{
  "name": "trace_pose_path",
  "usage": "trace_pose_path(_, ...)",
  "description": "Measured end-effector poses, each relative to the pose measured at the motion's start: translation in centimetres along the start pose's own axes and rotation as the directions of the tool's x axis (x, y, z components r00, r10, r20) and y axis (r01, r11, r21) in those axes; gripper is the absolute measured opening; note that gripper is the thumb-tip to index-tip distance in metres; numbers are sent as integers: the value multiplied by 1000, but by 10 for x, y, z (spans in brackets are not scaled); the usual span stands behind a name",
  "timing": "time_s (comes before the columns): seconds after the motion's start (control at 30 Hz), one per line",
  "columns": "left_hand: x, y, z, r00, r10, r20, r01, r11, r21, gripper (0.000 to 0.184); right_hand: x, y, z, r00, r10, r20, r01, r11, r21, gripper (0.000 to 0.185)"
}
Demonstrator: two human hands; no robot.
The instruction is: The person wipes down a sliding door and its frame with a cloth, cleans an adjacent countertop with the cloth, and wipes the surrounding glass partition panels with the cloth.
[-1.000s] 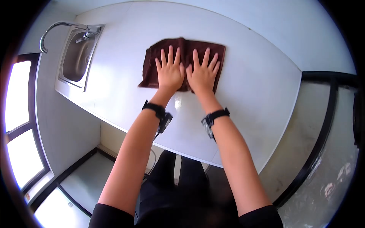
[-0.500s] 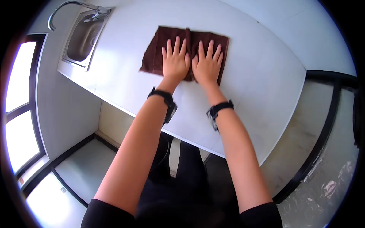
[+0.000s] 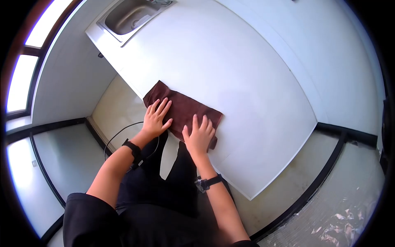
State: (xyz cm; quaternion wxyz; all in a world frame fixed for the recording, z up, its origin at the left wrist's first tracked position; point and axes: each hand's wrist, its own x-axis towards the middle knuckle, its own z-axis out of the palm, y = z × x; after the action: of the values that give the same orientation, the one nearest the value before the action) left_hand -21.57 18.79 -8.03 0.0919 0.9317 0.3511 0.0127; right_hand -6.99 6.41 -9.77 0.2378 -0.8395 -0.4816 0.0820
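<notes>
A dark brown cloth [image 3: 187, 108] lies at the front edge of the white countertop [image 3: 247, 99], partly hanging over that edge. On its left part rests my left hand [image 3: 154, 121], palm down with the fingers spread. My right hand [image 3: 199, 136] lies flat on the right part of the cloth, fingers stretched out and slightly apart. The cloth's lower right corner is bunched beside the right hand. Each wrist wears a black band. The palms hide some of the cloth.
A steel sink [image 3: 129, 17] is set into the counter at the far left, with part of the tap showing. A thin black cable [image 3: 113, 138] loops below the counter edge near my left forearm. White wall panels [image 3: 329, 49] border the counter at the back right.
Both hands have drawn back toward my body, and the cloth has come with them from mid-counter to the front edge. The view has tilted down and turned.
</notes>
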Motion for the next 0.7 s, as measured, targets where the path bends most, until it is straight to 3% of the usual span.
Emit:
trace_pose_path(0.1,12,-19,1,996,71,-59,-65,992,105,62,27,-3,14,995,-92,33,94,993,-65,61)
trace_pose_path(0.23,29,-30,-1,997,63,-44,-60,995,78,64,37,0,24,984,-137,112,152,978,-142,64)
trace_pose_path(0.43,32,-32,-6,993,60,106,-60,998,1,67,40,1,19,975,-135,179,169,967,-191,64)
trace_pose_path(0.6,34,-30,2,983,-28,179,46,994,-98,63,51,-11,28,977,15,211,35,973,-230,58)
trace_pose_path(0.7,73,-27,20,995,-51,86,56,997,-55,60,98,-13,61,998,54,39,-37,934,-356,50)
